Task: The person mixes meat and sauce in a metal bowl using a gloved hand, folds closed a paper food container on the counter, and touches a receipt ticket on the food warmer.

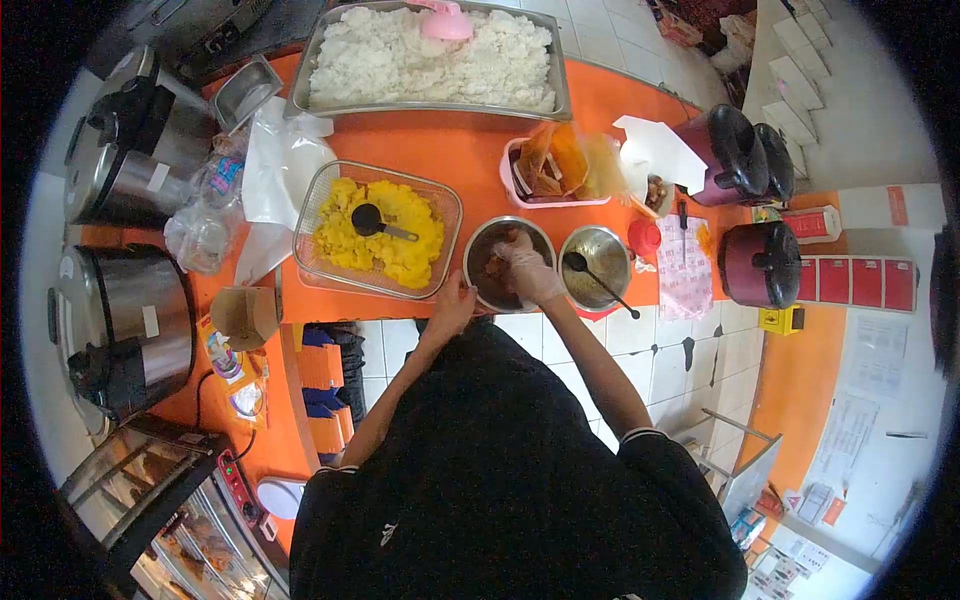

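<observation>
A round metal bowl point(508, 224) with dark brown food inside stands near the front edge of the orange table. My right hand point(530, 270), in a clear plastic glove, reaches into it with the fingers bent down at the food; what they hold is too small to tell. Bare, my left hand point(453, 305) rests by the bowl's left rim, its fingers partly seen. Left of the bowls is a wire basket point(303, 245) of yellow food point(335, 225) with a black scoop point(368, 219) on top. A second metal bowl point(608, 252) on the right holds a black ladle point(577, 262).
Behind stands a large tray point(430, 110) of white rice with a pink scoop point(447, 24). A pink basket point(570, 203) holds packets; an open white box point(660, 150) is beside it. Large cookers point(150, 320) line the left, and dark red pots point(755, 262) the right.
</observation>
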Demonstrator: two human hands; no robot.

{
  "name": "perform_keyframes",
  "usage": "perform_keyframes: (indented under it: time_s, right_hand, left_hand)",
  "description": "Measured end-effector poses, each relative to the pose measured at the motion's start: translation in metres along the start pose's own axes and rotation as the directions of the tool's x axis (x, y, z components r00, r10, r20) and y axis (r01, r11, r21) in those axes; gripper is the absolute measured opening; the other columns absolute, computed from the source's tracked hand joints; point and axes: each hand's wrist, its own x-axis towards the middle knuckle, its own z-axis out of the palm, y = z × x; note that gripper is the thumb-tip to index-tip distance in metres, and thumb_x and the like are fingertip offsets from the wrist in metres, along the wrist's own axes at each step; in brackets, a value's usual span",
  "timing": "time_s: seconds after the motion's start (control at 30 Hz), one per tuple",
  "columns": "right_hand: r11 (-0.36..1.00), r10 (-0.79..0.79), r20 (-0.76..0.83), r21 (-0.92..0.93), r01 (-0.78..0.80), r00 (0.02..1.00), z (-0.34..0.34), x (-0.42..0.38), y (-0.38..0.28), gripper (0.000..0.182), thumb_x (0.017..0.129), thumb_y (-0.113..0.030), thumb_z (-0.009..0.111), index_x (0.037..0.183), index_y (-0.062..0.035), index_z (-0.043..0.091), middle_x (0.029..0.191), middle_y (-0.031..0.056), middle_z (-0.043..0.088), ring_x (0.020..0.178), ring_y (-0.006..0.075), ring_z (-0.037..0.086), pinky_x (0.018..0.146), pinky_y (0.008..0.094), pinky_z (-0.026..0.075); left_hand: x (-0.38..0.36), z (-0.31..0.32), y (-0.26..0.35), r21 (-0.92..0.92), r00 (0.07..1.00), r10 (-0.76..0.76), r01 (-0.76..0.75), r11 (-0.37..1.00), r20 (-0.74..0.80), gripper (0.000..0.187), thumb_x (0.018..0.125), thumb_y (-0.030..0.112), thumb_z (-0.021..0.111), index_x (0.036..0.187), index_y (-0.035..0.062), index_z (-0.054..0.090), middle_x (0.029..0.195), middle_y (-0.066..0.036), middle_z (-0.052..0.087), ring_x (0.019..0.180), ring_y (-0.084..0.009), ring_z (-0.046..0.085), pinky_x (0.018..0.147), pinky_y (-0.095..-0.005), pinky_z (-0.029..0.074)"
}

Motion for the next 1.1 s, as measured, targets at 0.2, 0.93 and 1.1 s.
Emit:
perform_keyframes:
  time_s: [0.2, 0.93, 1.1]
  right_hand:
    - [0.970, -0.241, -0.009, 0.041, 0.241, 0.971, -0.028, -0.009, -0.001, 0.040, 0.077, -0.005, 0.060, 0.115, -0.0158, 0.061, 0.135, 0.0191, 0.042, 0.114, 0.0389, 0.054, 0.095, 0.0449, 0.047]
    - [0.989, 0.003, 0.208, 0.144, -0.034, 0.978, 0.028, 0.022, 0.032, 0.035, 0.076, -0.015, 0.067, 0.110, -0.0116, 0.060, 0.117, 0.0169, 0.055, 0.109, 0.0401, 0.054, 0.093, 0.0448, 0.045]
    - [0.983, -0.181, 0.076, 0.016, 0.180, 0.981, -0.015, 0.016, 0.004, 0.028, 0.080, -0.019, 0.065, 0.106, -0.0127, 0.063, 0.118, 0.0175, 0.055, 0.108, 0.0374, 0.056, 0.092, 0.0435, 0.046]
  left_hand:
    - [-0.001, -0.002, 0.000, -0.004, 1.000, 0.009, -0.009, 1.000, -0.001, 0.026, 0.090, 0.014, 0.054, 0.108, -0.0032, 0.049, 0.105, -0.023, 0.058, 0.103, -0.0353, 0.057, 0.088, -0.0425, 0.043]
    - [0.004, 0.005, -0.015, -0.113, 0.993, -0.110, 0.114, 0.987, 0.045, 0.026, 0.090, 0.013, 0.054, 0.110, -0.0021, 0.048, 0.106, -0.022, 0.060, 0.103, -0.0372, 0.058, 0.089, -0.0428, 0.044]
    - [0.001, 0.004, -0.009, -0.070, 1.000, -0.029, 0.030, 0.997, 0.003, 0.025, 0.090, 0.014, 0.053, 0.108, -0.0023, 0.048, 0.105, -0.023, 0.060, 0.103, -0.0384, 0.058, 0.089, -0.0437, 0.044]
